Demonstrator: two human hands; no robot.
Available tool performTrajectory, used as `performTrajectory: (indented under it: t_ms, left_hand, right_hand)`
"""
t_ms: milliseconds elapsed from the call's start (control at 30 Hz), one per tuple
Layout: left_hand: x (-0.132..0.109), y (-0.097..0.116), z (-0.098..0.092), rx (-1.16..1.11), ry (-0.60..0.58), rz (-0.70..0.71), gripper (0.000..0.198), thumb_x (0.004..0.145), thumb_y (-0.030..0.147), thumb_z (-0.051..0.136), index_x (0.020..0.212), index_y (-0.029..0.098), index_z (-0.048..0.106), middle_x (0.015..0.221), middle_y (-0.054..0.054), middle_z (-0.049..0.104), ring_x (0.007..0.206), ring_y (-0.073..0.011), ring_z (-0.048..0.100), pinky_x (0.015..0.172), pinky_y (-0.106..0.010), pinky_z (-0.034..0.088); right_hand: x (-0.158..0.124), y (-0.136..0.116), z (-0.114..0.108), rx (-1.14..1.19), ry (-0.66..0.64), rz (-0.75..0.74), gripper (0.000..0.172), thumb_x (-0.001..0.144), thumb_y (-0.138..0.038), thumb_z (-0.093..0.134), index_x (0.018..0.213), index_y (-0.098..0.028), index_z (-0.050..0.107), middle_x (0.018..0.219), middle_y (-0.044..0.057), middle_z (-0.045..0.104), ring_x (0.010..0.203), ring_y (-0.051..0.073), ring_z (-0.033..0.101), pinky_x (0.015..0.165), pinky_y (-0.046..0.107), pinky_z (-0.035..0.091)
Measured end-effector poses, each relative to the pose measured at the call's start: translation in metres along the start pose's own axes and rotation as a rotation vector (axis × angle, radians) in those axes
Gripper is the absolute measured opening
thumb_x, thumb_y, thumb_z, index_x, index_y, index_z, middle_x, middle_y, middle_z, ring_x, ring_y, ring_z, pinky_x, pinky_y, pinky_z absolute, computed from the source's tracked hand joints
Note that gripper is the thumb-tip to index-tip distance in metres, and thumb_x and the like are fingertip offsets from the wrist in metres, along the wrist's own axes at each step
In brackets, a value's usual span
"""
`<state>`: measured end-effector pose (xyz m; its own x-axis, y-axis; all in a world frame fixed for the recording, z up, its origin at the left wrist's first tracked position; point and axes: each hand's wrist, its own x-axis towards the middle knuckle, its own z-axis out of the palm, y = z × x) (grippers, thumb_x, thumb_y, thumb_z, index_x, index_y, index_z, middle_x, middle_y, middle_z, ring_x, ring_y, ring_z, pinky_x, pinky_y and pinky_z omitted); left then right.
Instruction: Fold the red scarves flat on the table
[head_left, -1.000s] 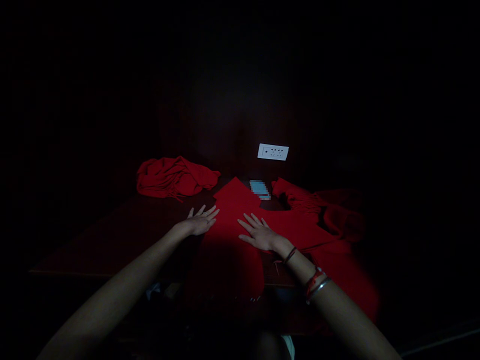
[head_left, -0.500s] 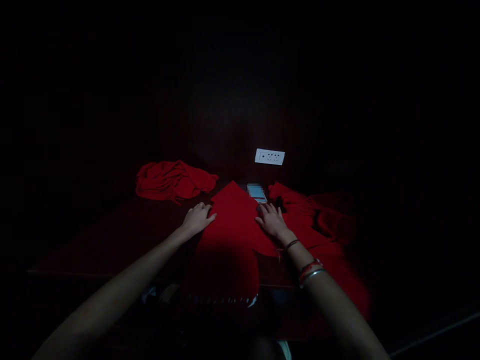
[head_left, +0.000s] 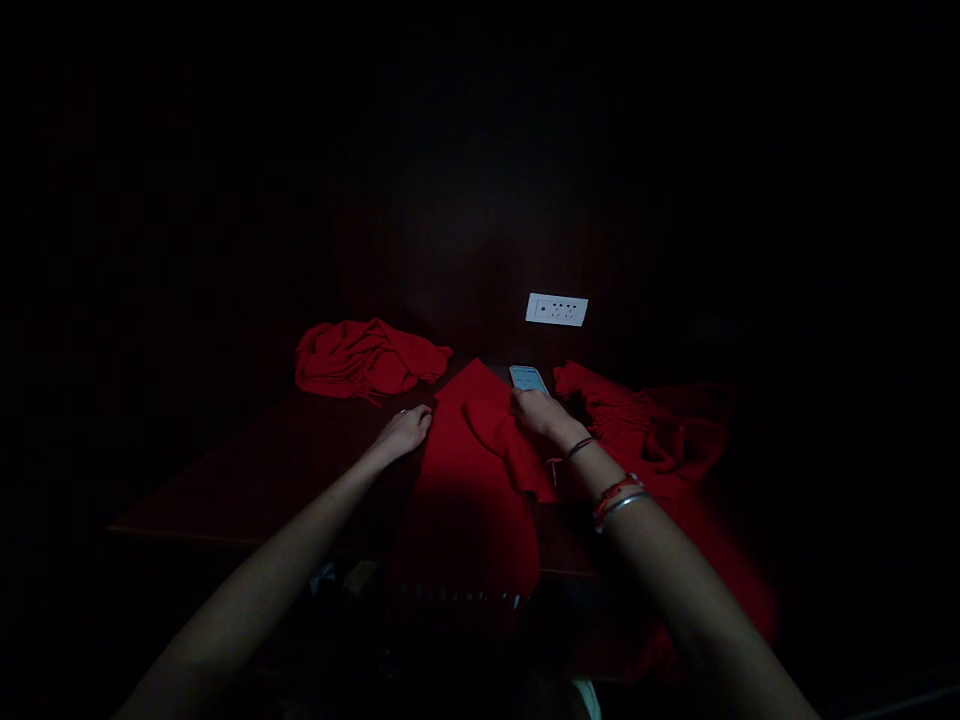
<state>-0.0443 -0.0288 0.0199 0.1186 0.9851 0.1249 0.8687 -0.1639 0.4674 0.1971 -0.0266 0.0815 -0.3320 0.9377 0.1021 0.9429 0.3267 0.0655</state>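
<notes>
A red fringed scarf (head_left: pixel 466 490) lies over the dark table, its fringed end hanging past the front edge. At its left corner my left hand (head_left: pixel 407 430) is closed, fingers curled in against the cloth's edge. My right hand (head_left: pixel 537 410) pinches the scarf on the other side, where a raised fold slants across the cloth; the fingertips are partly hidden. Just beyond that hand lies a phone (head_left: pixel 528 378) with a lit screen. Bracelets (head_left: pixel 621 500) circle the right wrist and forearm.
A crumpled red cloth (head_left: pixel 367 360) sits at the back left of the table (head_left: pixel 225 490). More bunched red fabric (head_left: pixel 622 410) lies at the right and hangs over the front. A white socket plate (head_left: pixel 556 309) is on the dark wall. Deep shadow hides the surroundings.
My right hand has gone from lying spread on the cloth to gripping it, and a fold has risen there. My left fingers have curled in. The view has shifted slightly left.
</notes>
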Motion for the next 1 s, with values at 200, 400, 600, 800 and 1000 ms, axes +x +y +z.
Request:
performTrajectory:
  t_ms: [200, 400, 600, 800, 1000]
  left_hand:
    - [-0.009, 0.009, -0.011, -0.016, -0.245, 0.003, 0.073, 0.060, 0.032, 0.060, 0.124, 0.012, 0.033, 0.086, -0.005, 0.063, 0.080, -0.0180, 0.057, 0.070, -0.023, 0.042]
    - [-0.016, 0.010, -0.025, -0.360, -0.342, -0.010, 0.063, 0.066, 0.022, 0.051, 0.125, 0.012, 0.030, 0.082, -0.002, 0.063, 0.077, -0.0144, 0.056, 0.067, -0.022, 0.042]
    - [-0.012, 0.000, -0.030, 0.063, -0.245, -0.034, 0.061, 0.061, 0.016, 0.051, 0.121, 0.012, 0.039, 0.104, -0.009, 0.056, 0.094, -0.0193, 0.051, 0.079, -0.025, 0.040]
    - [-0.014, 0.006, -0.016, 0.300, -0.182, 0.088, 0.055, 0.078, 0.043, 0.031, 0.129, 0.023, 0.027, 0.139, -0.004, 0.013, 0.124, -0.0281, 0.012, 0.095, -0.046, 0.022]
    - [-0.016, 0.006, 0.001, 0.360, -0.396, 0.007, 0.063, 0.077, 0.055, 0.022, 0.132, 0.027, 0.012, 0.138, -0.002, 0.003, 0.124, -0.0325, -0.001, 0.092, -0.059, 0.008]
  right_hand:
    - [-0.007, 0.003, 0.033, -0.043, -0.086, 0.100, 0.032, 0.085, -0.025, 0.027, 0.107, -0.015, 0.048, 0.099, 0.016, 0.057, 0.088, 0.024, 0.055, 0.068, 0.033, 0.042]
    - [-0.013, 0.007, 0.012, -0.031, 0.152, 0.128, 0.041, 0.084, -0.018, 0.019, 0.123, -0.016, 0.029, 0.117, 0.013, 0.046, 0.097, 0.023, 0.049, 0.075, 0.032, 0.040]
    - [-0.018, -0.004, 0.017, -0.054, 0.013, 0.094, 0.037, 0.082, -0.015, 0.028, 0.116, -0.019, 0.042, 0.116, 0.014, 0.045, 0.104, 0.026, 0.043, 0.083, 0.040, 0.033]
    - [-0.030, -0.034, 0.039, 0.090, 0.102, -0.103, 0.049, 0.085, -0.042, 0.023, 0.130, -0.025, 0.021, 0.135, 0.008, 0.022, 0.122, 0.024, 0.017, 0.095, 0.046, 0.016]
    - [-0.045, -0.028, 0.051, 0.204, -0.276, -0.179, 0.064, 0.077, -0.062, 0.016, 0.133, -0.030, 0.009, 0.140, 0.002, 0.002, 0.126, 0.026, -0.002, 0.097, 0.051, 0.005]
